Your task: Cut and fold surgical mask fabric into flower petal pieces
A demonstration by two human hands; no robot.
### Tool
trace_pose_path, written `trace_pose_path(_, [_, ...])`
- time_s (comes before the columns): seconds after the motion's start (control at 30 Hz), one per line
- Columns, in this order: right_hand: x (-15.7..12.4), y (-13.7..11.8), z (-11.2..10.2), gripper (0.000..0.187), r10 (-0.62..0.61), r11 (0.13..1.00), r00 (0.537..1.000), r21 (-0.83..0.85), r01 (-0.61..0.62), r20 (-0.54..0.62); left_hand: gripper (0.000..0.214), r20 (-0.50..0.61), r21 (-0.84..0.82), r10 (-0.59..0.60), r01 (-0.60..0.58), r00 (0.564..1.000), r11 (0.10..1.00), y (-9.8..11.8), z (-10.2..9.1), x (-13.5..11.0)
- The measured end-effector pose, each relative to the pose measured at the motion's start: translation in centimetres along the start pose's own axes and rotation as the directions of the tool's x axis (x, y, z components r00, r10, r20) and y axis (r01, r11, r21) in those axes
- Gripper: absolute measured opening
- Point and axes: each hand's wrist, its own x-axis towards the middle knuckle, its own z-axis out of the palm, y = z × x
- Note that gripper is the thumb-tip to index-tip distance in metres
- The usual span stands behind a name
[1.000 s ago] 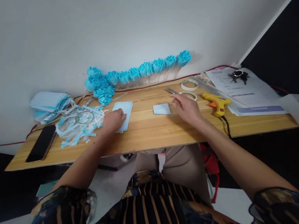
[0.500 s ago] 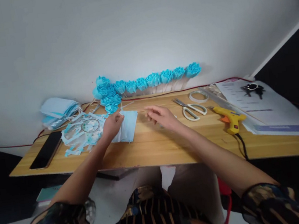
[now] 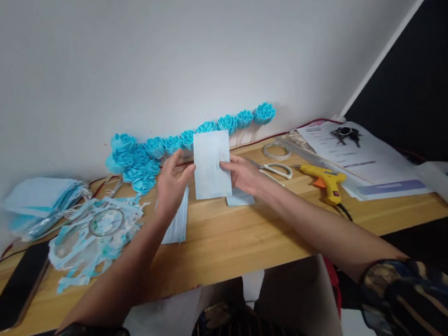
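Upright above the table, a pale blue rectangular face mask sheet [image 3: 210,159] is held at its right edge by my right hand [image 3: 245,173], thumb on the near face and fingers behind. My left hand [image 3: 172,186] is beside the sheet's left edge, fingers apart, with the thumb tip at or very near that edge. Partly behind my left wrist lies a pleated blue face mask [image 3: 179,221]. Another folded blue piece [image 3: 240,198] rests on the table below my right hand.
Blue fabric flowers [image 3: 135,161] line the wall. Left are cut mask strips [image 3: 77,247], a tape ring [image 3: 107,223], a mask stack [image 3: 42,196] and a phone [image 3: 18,288]. Right are scissors [image 3: 278,170], a tape roll [image 3: 276,151], a yellow glue gun [image 3: 325,178], papers [image 3: 357,166] and keys [image 3: 345,135].
My right hand has taken up the pale blue sheet and raised it upright. My left hand has let go of the mask on the table and opened beside the sheet. The view has shifted.
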Motion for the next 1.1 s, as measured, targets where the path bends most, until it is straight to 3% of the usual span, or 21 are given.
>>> trace_pose_path(0.03, [-0.1,-0.3,-0.5,0.027,0.001,1.000,1.000,-0.006,0.000,0.002,0.064,0.069,-0.119,-0.107,0.115,0.992,0.986,-0.3,0.4,0.2])
trace_pose_path(0.1, [-0.4,-0.6,-1.1,0.028,0.008,1.000,1.000,-0.023,-0.008,0.010,0.071,0.264,-0.296,-0.255,0.330,0.930,0.896,-0.7,1.2,0.5])
trace_pose_path(0.17, [-0.4,-0.6,-1.1,0.029,0.018,0.999,1.000,-0.039,-0.017,0.019,0.067,0.397,-0.345,-0.316,0.460,0.862,0.818,-1.1,1.9,0.5])
trace_pose_path(0.2, [-0.4,-0.4,-1.1,0.030,0.018,0.999,1.000,-0.046,-0.017,0.024,0.063,0.413,-0.339,-0.336,0.485,0.847,0.806,-1.3,2.1,0.4])
trace_pose_path(0.37, [-0.6,0.6,-1.6,0.038,-0.008,0.992,0.999,-0.124,0.014,0.052,0.040,0.307,-0.335,-0.350,0.445,0.885,0.831,-2.2,2.1,-0.2])
trace_pose_path(0.57, [-0.6,1.3,-2.8,0.037,-0.083,0.965,0.996,-0.252,0.073,-0.028,0.040,0.232,-0.407,-0.339,0.408,0.912,0.817,-2.1,1.9,-0.4])
trace_pose_path(0.7, [-0.7,1.4,-2.8,0.039,-0.152,0.960,0.985,-0.248,0.129,-0.075,0.039,0.192,-0.425,-0.316,0.369,0.929,0.827,-2.3,1.9,-0.4])
trace_pose_path(0.8, [-1.1,1.1,-2.6,0.044,-0.113,0.973,0.992,-0.208,0.099,-0.056,0.038,0.180,-0.395,-0.309,0.356,0.934,0.847,-2.2,1.8,-0.5])
trace_pose_path(0.93, [-1.7,0.6,-2.4,0.043,-0.078,0.985,0.997,-0.152,0.080,0.020,0.036,0.278,-0.322,-0.289,0.372,0.916,0.871,-1.3,1.7,-1.0])
trace_pose_path(1.1, [-1.9,0.0,-2.0,0.040,-0.168,0.977,0.974,-0.157,0.144,-0.150,0.040,0.490,-0.264,-0.276,0.443,0.827,0.857,-0.8,1.4,-1.5])
